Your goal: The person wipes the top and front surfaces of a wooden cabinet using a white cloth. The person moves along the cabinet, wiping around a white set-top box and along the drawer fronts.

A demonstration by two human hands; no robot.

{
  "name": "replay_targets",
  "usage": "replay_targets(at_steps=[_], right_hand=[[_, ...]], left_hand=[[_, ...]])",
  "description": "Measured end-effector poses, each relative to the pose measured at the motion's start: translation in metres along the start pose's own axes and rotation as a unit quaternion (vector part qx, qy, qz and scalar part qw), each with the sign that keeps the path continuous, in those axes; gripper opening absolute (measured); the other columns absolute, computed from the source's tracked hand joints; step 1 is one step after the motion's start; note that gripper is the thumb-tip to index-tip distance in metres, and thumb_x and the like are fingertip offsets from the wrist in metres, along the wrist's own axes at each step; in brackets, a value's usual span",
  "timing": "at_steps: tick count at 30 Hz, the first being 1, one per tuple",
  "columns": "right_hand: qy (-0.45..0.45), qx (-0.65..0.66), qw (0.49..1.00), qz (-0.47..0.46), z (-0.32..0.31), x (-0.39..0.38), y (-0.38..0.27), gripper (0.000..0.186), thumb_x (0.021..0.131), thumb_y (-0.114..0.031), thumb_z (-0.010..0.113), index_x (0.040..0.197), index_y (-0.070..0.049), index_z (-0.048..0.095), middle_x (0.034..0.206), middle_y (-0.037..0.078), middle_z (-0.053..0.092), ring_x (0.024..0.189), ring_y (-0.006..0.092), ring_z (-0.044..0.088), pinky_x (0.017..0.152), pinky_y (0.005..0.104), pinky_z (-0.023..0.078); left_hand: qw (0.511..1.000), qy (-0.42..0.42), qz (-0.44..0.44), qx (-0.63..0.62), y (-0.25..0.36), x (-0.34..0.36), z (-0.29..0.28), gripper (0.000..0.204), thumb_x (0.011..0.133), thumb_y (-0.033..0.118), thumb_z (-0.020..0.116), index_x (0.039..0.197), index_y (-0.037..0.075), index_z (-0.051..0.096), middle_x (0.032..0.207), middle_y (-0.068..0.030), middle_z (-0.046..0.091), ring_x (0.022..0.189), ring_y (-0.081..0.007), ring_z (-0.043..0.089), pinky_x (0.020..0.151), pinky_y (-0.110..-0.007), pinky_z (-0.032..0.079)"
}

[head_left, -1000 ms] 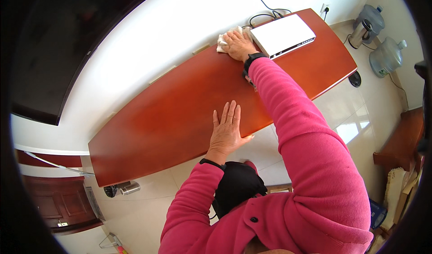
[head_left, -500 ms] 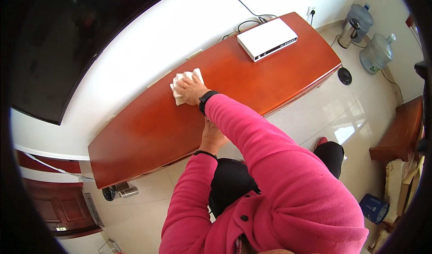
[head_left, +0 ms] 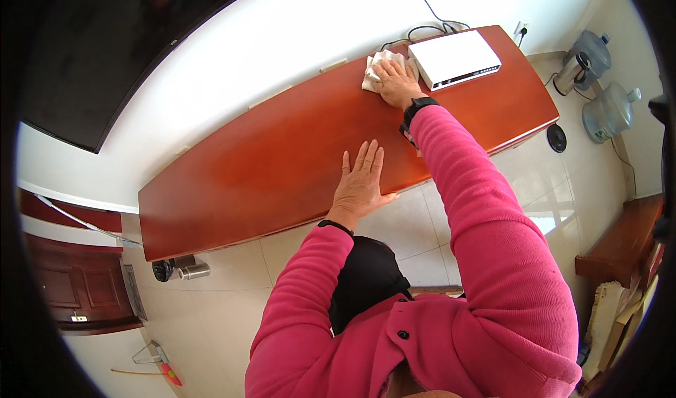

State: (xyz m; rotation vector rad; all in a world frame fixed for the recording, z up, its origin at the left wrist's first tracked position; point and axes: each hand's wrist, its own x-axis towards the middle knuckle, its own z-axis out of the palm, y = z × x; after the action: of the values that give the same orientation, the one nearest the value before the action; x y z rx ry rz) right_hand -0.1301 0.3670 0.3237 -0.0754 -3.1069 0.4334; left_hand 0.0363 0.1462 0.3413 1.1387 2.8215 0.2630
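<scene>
A long reddish-brown wooden cabinet stretches across in front of me along the white wall. On its top, toward the back right, my right hand holds a crumpled whitish cloth pressed against the wood, its fingers laid over the cloth. Cloth and fingers are right beside the left side of a white flat box with a dark front strip. My left hand rests open, palm down, on the cabinet's front edge with its fingers stretched forward; nothing is in it.
Dark cables run behind the white box. A large black screen hangs at the upper left. Water jugs and a steel kettle stand on the floor at right. A steel flask lies below the cabinet's left end.
My right hand has slid the cloth rightward and back along the top to the white box. My left hand, earlier partly behind the right arm, now lies in plain sight farther right.
</scene>
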Motion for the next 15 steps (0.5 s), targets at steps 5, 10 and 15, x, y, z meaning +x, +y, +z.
replay_targets(at_steps=[5, 10, 15], right_hand=[[0.001, 0.002, 1.0, -0.023, 0.015, 0.032, -0.049, 0.061, 0.102, -0.047, 0.038, 0.155, -0.017, 0.036, 0.164, 0.007, 0.027, 0.153, 0.0307, 0.018, 0.122, 0.0565, 0.009], [-0.018, -0.011, 0.991, -0.135, 0.039, 0.051, -0.165, 0.065, 0.095, -0.052, 0.048, 0.149, -0.018, 0.042, 0.154, 0.007, 0.04, 0.146, 0.0295, 0.03, 0.115, 0.062, 0.019], [-0.051, 0.024, 0.967, -0.248, 0.066, 0.014, -0.259, 0.056, 0.1, -0.033, 0.045, 0.154, -0.019, 0.037, 0.161, 0.006, 0.031, 0.151, 0.0294, 0.021, 0.121, 0.0597, 0.009]], left_hand=[[0.999, 0.035, 0.022, -0.016, -0.007, 0.0, 0.009, 0.109, 0.073, 0.055, 0.078, 0.153, 0.0, 0.029, 0.162, -0.0162, 0.023, 0.151, -0.0316, 0.021, 0.121, -0.058, 0.016], [0.991, 0.018, 0.019, -0.128, -0.021, -0.003, 0.022, 0.09, 0.088, 0.051, 0.062, 0.153, -0.002, 0.029, 0.161, -0.0196, 0.027, 0.152, -0.0345, 0.02, 0.123, -0.055, 0.013], [0.995, 0.06, 0.059, 0.049, -0.027, -0.001, 0.041, 0.079, 0.098, 0.051, 0.047, 0.156, 0.002, 0.024, 0.163, -0.0191, 0.024, 0.153, -0.035, 0.018, 0.123, -0.053, 0.014]])
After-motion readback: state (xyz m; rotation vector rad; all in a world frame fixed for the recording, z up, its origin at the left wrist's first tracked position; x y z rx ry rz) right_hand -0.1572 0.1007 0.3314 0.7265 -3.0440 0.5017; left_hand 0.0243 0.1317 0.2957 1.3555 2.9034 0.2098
